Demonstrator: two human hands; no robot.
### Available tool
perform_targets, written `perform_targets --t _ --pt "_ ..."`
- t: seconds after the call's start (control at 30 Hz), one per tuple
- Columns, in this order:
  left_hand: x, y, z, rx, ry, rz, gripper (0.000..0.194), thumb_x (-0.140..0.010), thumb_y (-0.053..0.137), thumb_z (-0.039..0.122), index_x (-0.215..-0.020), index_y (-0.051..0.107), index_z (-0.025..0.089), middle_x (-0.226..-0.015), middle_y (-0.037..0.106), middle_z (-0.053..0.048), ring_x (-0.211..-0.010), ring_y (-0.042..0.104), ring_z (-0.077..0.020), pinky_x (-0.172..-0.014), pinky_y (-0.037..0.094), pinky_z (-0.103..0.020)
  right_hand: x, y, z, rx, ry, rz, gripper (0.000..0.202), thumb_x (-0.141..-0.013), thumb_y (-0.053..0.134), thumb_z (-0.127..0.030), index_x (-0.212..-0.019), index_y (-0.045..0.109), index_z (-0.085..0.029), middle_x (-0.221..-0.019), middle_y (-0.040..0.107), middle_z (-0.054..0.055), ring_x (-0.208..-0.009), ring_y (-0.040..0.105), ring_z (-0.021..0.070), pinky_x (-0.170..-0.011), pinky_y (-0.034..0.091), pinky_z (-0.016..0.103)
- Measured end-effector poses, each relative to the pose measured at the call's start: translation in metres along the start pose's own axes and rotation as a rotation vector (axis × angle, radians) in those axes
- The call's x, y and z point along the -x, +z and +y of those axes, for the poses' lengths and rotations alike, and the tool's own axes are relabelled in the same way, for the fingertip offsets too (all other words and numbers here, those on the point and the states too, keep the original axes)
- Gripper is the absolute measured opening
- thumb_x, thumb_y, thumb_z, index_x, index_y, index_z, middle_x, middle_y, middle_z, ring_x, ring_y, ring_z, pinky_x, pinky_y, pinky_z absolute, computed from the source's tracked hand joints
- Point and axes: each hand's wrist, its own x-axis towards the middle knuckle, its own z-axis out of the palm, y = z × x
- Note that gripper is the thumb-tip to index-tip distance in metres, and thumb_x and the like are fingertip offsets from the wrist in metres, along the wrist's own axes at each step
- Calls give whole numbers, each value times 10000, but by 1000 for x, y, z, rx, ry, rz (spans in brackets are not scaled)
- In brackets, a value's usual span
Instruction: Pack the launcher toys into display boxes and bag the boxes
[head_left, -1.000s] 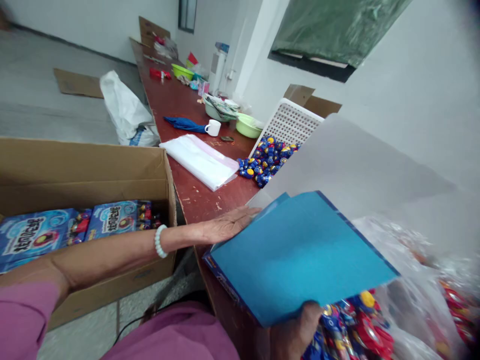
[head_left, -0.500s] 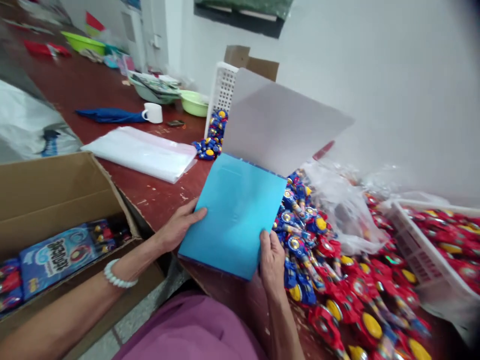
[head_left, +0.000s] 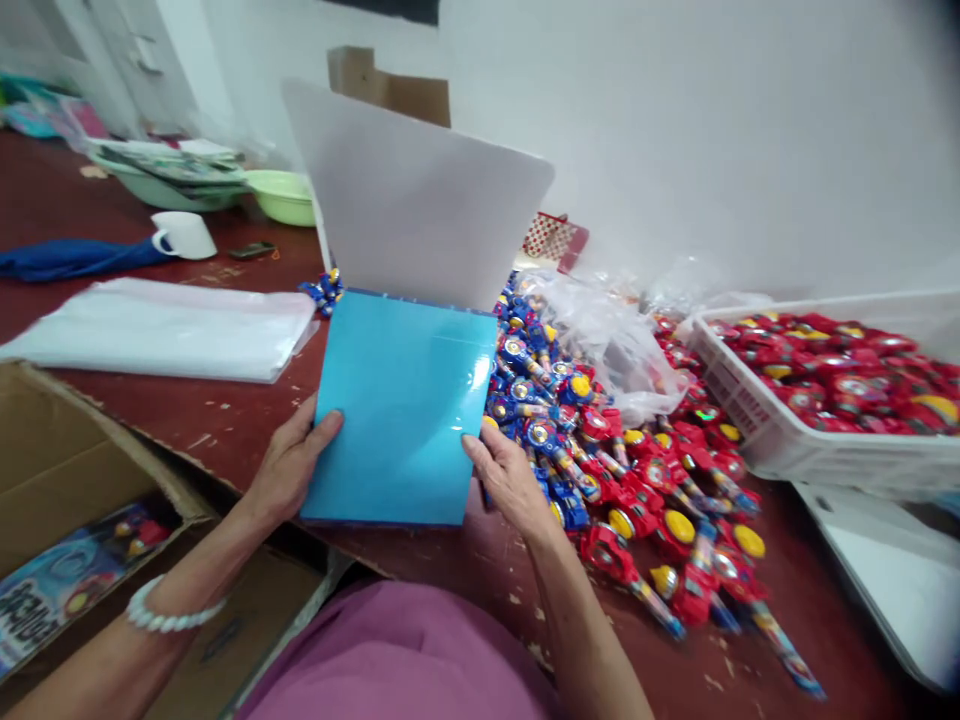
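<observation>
Between my two hands is a blue cardboard box (head_left: 405,410) with a broad panel raised at its far edge; the panel's greyish-white side (head_left: 420,200) faces me. My left hand (head_left: 292,460) grips the box's left edge, thumb on top of the blue face. At the right edge, my right hand (head_left: 506,475) holds it with the thumb on top and the other fingers partly hidden. Just right of the box lies a pile of blue toy watches (head_left: 532,400), merging into red toy watches (head_left: 660,490) nearer me.
A white plastic basket (head_left: 840,455) full of red toys stands at right, beside a clear plastic bag (head_left: 607,340). At left are a stack of plastic sheets (head_left: 157,330), a white mug (head_left: 187,235), a blue umbrella (head_left: 75,258), green bowls (head_left: 281,197) and an open carton (head_left: 75,440) with printed packs.
My view has swung to the right, so the box and hands appear further left and more of the red pile and basket shows. Both hands keep their hold on the box.
</observation>
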Motion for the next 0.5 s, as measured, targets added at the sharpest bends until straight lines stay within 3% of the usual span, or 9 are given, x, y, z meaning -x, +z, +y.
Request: perform_targets --t 0.17,0.27,0.33,0.43,0.5 --pt "3 3 15 254 -150 -7 699 -651 770 505 -1273 574 252 -1225 647 -36 -1128 577 -271 -1028 458 -424 2 -2 -10 -206 -31 -95 396 -880 563 -397 -1260 599 -290 -1214 616 -6 -1139 539 213 -1007 421 365" --pt "5 -2 21 356 -234 55 630 -564 821 488 -1130 661 262 -1182 669 0 -1237 491 -289 -1097 399 -436 0 -5 -12 -351 62 -169 581 -804 660 -429 -1346 524 -270 -1232 615 18 -1102 572 214 -981 450 364" --pt "7 -7 20 397 -208 113 460 -547 825 461 -941 701 258 -1124 689 26 -1304 420 -289 -1156 315 -448 0 -8 -10 -413 96 -234 684 -773 689 -476 -1384 479 -251 -1271 598 34 -1156 546 215 -999 441 359" --pt "13 -13 16 423 -90 154 233 -572 791 394 -678 636 257 -1008 707 63 -1349 361 -271 -1208 184 -468 1 -10 -3 -490 71 -329 721 -785 624 -614 -1381 485 -232 -1294 589 50 -1209 515 219 -1026 423 367" --pt "19 -14 15 398 -52 145 207 -586 761 360 -610 583 257 -930 706 76 -1356 349 -266 -1218 126 -484 3 -10 3 -453 39 -259 720 -755 628 -663 -1333 540 -242 -1276 605 52 -1188 534 225 -1003 444 369"
